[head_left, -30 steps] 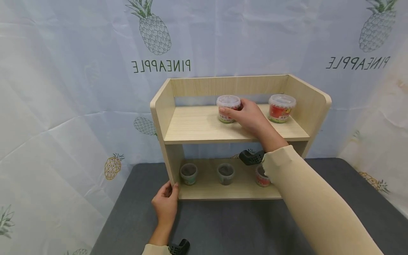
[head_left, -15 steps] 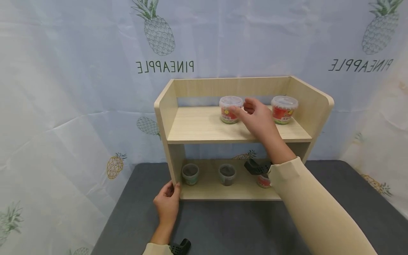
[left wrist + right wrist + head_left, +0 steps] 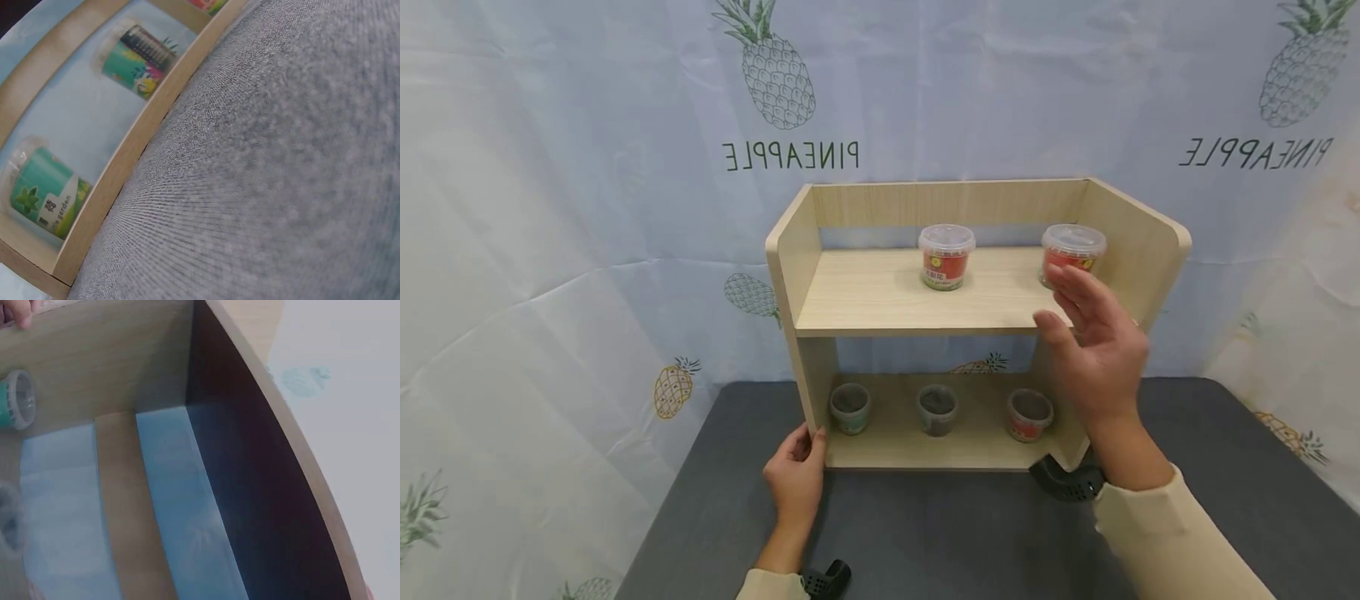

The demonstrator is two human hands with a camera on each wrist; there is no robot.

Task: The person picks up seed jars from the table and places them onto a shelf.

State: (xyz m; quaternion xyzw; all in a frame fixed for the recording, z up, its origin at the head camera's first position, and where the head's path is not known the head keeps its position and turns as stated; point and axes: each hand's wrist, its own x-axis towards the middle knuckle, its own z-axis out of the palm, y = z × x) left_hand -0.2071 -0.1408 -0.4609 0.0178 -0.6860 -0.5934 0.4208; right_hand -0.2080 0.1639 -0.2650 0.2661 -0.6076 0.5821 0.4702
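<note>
In the head view, a two-tier light-wood shelf (image 3: 887, 292) stands on a dark table. My left hand (image 3: 795, 475) holds the lower front edge of its left side panel between thumb and fingers. My right hand (image 3: 1097, 350) is in the air before the right side, fingers fairly straight, holding nothing. Behind its fingertips, a red-labelled lidded plastic cup (image 3: 1073, 242) is partly hidden on the upper board. Another red-labelled lidded cup (image 3: 946, 258) sits upright near the middle of that board.
The lower board carries a green cup (image 3: 850, 408), a dark-looking cup (image 3: 937, 410) and a red cup (image 3: 1028, 415), spaced in a row. Behind the shelf hangs a pineapple-print cloth (image 3: 625, 208). The grey table (image 3: 940, 533) extends in front.
My right hand has let go of the middle upper cup and drawn back, right and down. That cup stays on the board. My left hand keeps its hold on the shelf.
</note>
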